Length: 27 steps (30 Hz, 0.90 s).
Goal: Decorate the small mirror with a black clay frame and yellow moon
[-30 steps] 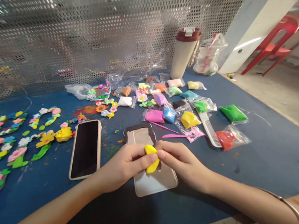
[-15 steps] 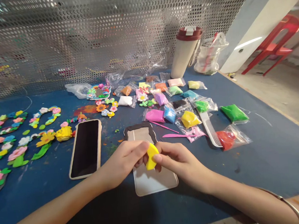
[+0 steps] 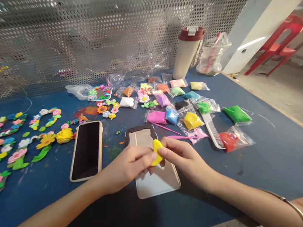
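- A curved crescent of soft yellow modelling clay (image 3: 157, 152) is being held between the two hands, above a pale beige round-cornered phone case (image 3: 157, 183) and not touching it.
- Its long axis is being kept nearly upright in the view, with the lower tip leaning slightly toward the left hand.
- The left hand (image 3: 127, 168) is being kept closed, its fingertips (image 3: 148, 157) pinching the crescent's lower left side.
- The right hand (image 3: 184, 160) is also being kept closed, its thumb (image 3: 162, 150) pressing the upper right side. Neither hand can be judged nearer, as both are touching the clay.
- A dark clay strip (image 3: 139, 128) is being shown along the case's far edge.
- A black-screened smartphone in a beige cover (image 3: 87, 151) is being left beside the left hand, on a blue work table (image 3: 278, 162).
- A slim pink plastic modelling tool (image 3: 180, 137) is lying just beyond the right hand, with bagged coloured clays and a white plastic comb (image 3: 213, 131) further right.
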Each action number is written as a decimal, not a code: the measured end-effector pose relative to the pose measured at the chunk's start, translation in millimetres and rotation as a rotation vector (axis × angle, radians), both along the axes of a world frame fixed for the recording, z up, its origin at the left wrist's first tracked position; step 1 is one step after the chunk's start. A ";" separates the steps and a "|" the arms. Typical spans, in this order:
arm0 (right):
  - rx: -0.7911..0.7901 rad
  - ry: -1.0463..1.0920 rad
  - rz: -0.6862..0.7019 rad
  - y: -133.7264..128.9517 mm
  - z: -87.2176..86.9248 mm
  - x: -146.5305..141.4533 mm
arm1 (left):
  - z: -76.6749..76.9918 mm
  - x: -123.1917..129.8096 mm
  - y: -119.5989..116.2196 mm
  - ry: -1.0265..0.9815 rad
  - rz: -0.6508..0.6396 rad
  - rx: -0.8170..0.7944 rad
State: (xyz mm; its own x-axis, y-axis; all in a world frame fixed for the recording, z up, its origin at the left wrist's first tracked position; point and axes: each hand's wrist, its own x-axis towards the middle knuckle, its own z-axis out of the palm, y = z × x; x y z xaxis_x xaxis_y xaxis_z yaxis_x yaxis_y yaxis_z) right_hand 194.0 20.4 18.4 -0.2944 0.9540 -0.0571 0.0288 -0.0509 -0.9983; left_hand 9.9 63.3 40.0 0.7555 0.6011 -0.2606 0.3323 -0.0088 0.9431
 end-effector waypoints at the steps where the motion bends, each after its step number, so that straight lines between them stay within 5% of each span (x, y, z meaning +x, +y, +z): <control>1: -0.003 0.000 -0.009 0.3 -0.6 -0.2 | -0.4 -0.2 0.1 -0.022 0.015 -0.004; 10: 0.020 -0.014 -0.041 3.2 -0.6 -0.4 | 3.8 1.3 2.1 0.091 -0.050 0.129; 12: 0.003 0.006 -0.088 4.0 0.0 -0.1 | 2.4 0.5 2.3 0.111 -0.006 0.309; 16: -0.116 0.179 -0.180 5.9 -2.4 -1.1 | -7.5 -2.8 1.8 0.062 0.164 0.928; 19: -0.252 0.323 -0.187 5.8 -5.2 -3.2 | -17.0 -6.9 0.5 0.027 0.157 1.292; 22: -0.312 0.384 -0.191 4.5 -6.1 -5.0 | -22.4 -11.2 -1.1 0.044 0.120 1.421; 27: -0.241 0.470 -0.172 4.5 -4.6 -3.8 | -22.0 -12.4 -1.3 0.020 0.149 1.383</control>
